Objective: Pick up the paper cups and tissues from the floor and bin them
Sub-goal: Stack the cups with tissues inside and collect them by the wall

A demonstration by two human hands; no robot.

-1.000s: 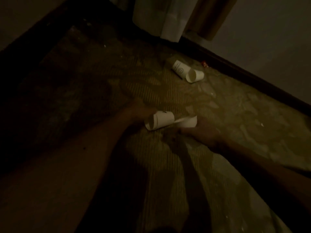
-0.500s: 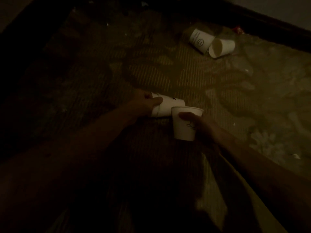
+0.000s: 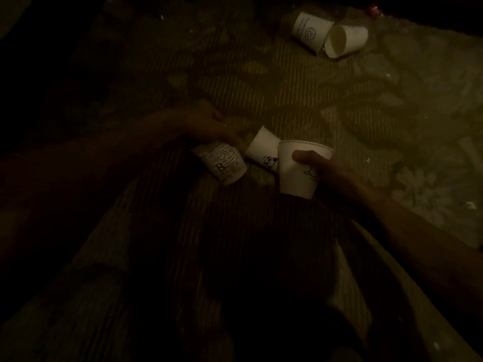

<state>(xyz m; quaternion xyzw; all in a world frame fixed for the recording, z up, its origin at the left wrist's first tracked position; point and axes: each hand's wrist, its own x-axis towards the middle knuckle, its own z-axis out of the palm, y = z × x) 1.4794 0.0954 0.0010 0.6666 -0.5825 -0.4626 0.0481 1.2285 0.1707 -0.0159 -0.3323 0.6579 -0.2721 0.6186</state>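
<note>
Left hand (image 3: 206,124): curled over the printed cup (image 3: 224,163), tilted just beside the panda cup (image 3: 261,150).
Right hand (image 3: 321,168): wrapped round the upright cup (image 3: 295,176).
Stacking: the printed cup is best slid into the upright cup, lightly squeezed.

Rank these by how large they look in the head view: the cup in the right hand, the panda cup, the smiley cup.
1. Right-hand cup: largest, though also nearest the camera.
2. Smiley cup and panda cup: too alike to rank. The panda cup is partly hidden and the smiley cup lies farther off.
</note>
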